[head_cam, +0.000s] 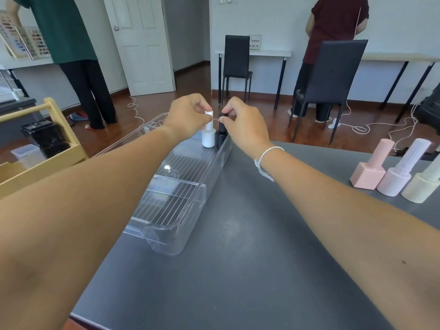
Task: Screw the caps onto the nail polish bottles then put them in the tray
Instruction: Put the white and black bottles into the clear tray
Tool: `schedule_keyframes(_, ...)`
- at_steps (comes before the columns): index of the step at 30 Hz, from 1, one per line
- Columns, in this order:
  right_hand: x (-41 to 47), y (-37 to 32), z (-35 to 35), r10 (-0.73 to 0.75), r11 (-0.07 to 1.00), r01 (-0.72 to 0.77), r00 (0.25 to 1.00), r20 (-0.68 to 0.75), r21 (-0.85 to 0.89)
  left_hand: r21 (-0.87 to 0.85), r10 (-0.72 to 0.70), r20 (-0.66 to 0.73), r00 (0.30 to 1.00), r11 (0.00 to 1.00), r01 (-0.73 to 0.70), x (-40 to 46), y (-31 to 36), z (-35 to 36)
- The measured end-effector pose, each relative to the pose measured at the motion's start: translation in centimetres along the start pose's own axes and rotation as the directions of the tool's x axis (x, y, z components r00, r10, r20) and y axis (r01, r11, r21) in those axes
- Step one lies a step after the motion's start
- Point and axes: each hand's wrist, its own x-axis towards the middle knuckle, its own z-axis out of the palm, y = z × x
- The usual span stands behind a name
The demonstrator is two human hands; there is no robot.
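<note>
Two bottles stand at the far end of the clear tray, touching or nearly so: the white bottle in my left hand and the black bottle in my right hand. Each hand pinches its cap between thumb and fingertips, the other fingers curled in; the white cap shows between my left fingers, the black cap is mostly hidden by my right. Both caps look seated, though I cannot tell whether the threads are fully tight. Judgement: placing step, near its end for this pair. To do it well, I should keep each bottle upright, feel the base settle flat on the ribbed floor, then let go straight upward so neither tips into the other. The black one sits hard against the right wall, so a sideways release could rock it. Three more bottles wait well apart on the grey table to my right: a pink bottle, a pale lilac bottle and a cream bottle, all capped by the look of them; tightness unknown.
</note>
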Motion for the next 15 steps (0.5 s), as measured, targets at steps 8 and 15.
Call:
schedule_keyframes(8,-0.9,-0.5,-0.8,0.014,0.999,-0.014,1.0,0.01,0.032,-0.009,-0.053,0.012,0.999,0.999,0.053,-0.3,0.3,0.1)
schedule_keyframes(15,-2.3,-0.4,-4.0,-0.004,0.999,0.005,0.999,-0.033,0.033,0.097,-0.001,-0.017,1.0,0.995,0.002,-1.0,2.0,-0.6)
